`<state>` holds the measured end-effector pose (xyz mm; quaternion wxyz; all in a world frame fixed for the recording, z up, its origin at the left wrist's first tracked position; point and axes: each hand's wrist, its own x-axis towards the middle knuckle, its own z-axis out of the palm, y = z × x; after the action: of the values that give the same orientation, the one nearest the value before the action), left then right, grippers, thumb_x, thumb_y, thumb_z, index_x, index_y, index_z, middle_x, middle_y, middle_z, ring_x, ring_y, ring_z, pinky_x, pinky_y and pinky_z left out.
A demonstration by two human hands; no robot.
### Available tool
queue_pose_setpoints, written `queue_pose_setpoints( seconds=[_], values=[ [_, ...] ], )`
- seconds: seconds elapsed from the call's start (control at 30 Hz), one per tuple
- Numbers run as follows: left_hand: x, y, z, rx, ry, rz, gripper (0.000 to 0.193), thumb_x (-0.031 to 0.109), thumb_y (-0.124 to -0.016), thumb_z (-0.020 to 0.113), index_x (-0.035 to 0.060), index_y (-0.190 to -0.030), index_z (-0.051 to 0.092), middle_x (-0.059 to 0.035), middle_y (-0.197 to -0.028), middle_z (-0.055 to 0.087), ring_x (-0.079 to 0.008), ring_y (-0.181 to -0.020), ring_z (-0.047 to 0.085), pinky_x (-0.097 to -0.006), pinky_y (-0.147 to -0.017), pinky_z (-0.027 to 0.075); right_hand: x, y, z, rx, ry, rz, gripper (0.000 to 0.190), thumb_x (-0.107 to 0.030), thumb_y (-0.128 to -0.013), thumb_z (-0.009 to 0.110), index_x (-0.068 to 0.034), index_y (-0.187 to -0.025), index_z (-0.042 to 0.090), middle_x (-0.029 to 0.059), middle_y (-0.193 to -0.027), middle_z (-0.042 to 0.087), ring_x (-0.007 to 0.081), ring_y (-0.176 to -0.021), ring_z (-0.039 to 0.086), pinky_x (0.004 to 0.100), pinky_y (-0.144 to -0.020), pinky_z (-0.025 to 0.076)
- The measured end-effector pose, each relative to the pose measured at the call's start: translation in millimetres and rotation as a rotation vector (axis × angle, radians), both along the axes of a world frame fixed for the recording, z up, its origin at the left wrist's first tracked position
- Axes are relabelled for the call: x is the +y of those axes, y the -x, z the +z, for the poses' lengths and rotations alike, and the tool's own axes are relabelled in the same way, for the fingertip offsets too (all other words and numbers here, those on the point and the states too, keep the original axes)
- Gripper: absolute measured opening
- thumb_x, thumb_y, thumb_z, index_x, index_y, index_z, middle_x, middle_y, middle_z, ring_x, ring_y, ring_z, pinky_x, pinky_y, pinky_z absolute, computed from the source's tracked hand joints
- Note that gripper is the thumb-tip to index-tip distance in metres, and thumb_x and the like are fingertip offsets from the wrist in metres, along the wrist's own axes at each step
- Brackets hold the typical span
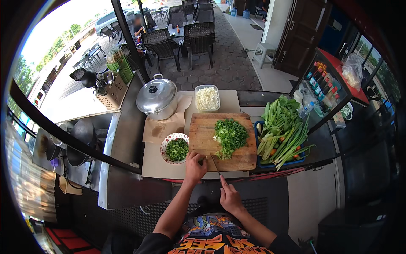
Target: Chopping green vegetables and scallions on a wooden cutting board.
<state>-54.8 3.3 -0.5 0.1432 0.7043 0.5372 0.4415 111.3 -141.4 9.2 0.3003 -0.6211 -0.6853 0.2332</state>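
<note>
A wooden cutting board point(203, 133) lies before me, with a heap of chopped green onion point(231, 135) on its right half. My left hand point(195, 165) rests at the board's front left corner, fingers curled over a small dark green piece that they partly hide. In my right hand point(230, 197) is a kitchen knife point(216, 165), its blade angled up and left over the board's front edge, just right of my left hand. A flowered bowl point(163, 149) of chopped greens point(177, 150) stands left of the board. Behind the board is a plastic container point(207, 110) of shredded pale cabbage point(207, 97).
A lidded aluminium pot point(157, 98) stands back left on brown paper point(152, 130). To the right, a blue crate point(263, 165) holds leafy vegetables point(279, 117). A glass case with bottles point(322, 84) is farther right. Woks point(83, 133) sit at left behind a dark metal post point(79, 144).
</note>
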Motion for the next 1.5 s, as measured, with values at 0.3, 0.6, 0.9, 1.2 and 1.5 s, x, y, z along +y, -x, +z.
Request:
queue_pose_setpoints(
  seconds=[0.3, 0.6, 0.9, 1.2, 1.5],
  values=[
    [5.9, -12.3, 1.5, 0.068, 0.076, -0.055, 0.009, 0.006, -0.074, 0.071, 0.0052, -0.083, 0.073, -0.0123, -0.090, 0.066, -0.0347, -0.094, 0.060, -0.0437, -0.087, 0.048, 12.9, -3.3, 20.2, 0.058, -0.001, -0.040, 0.061, -0.013, -0.095, 0.053, -0.014, -0.154, 0.036, 0.0219, -0.092, 0.061, 0.0430, -0.073, 0.064, 0.0515, -0.068, 0.055],
    [10.1, -16.0, 2.1, 0.047, 0.151, -0.086, 0.011, 0.006, -0.073, 0.070, 0.0067, -0.083, 0.074, -0.0113, -0.090, 0.067, -0.0330, -0.095, 0.062, -0.0420, -0.087, 0.049, 23.7, 19.9, 28.6, -0.043, 0.184, -0.029, 0.068, -0.009, -0.093, 0.053, -0.012, -0.156, 0.028, 0.0273, -0.092, 0.059, 0.0483, -0.075, 0.064, 0.0550, -0.069, 0.055],
    [9.6, -15.6, -1.4, 0.045, 0.114, -0.101, 0.009, 0.005, -0.074, 0.070, 0.0056, -0.083, 0.074, -0.0126, -0.089, 0.068, -0.0332, -0.091, 0.063, -0.0412, -0.083, 0.051, 16.1, 26.3, 12.4, -0.160, 0.127, -0.005, 0.081, -0.006, -0.085, 0.057, -0.010, -0.158, 0.022, 0.0261, -0.090, 0.058, 0.0447, -0.066, 0.066, 0.0498, -0.058, 0.058],
    [11.5, -14.9, 0.0, 0.015, 0.094, -0.099, 0.008, 0.005, -0.074, 0.070, 0.0038, -0.082, 0.072, -0.0140, -0.088, 0.067, -0.0342, -0.088, 0.064, -0.0425, -0.080, 0.052, -32.2, 2.0, 18.9, 0.085, 0.036, -0.047, 0.064, -0.009, -0.094, 0.053, -0.007, -0.154, 0.032, 0.0213, -0.083, 0.059, 0.0403, -0.062, 0.064, 0.0484, -0.057, 0.056],
    [9.8, -15.2, 0.4, 0.017, 0.075, -0.092, 0.008, 0.003, -0.073, 0.069, 0.0035, -0.081, 0.071, -0.0139, -0.087, 0.066, -0.0346, -0.089, 0.064, -0.0427, -0.080, 0.052, 21.8, 24.1, 25.0, -0.008, 0.183, -0.048, 0.066, -0.010, -0.095, 0.052, -0.011, -0.156, 0.028, 0.0275, -0.092, 0.060, 0.0477, -0.077, 0.064, 0.0538, -0.071, 0.055]
  ],
)
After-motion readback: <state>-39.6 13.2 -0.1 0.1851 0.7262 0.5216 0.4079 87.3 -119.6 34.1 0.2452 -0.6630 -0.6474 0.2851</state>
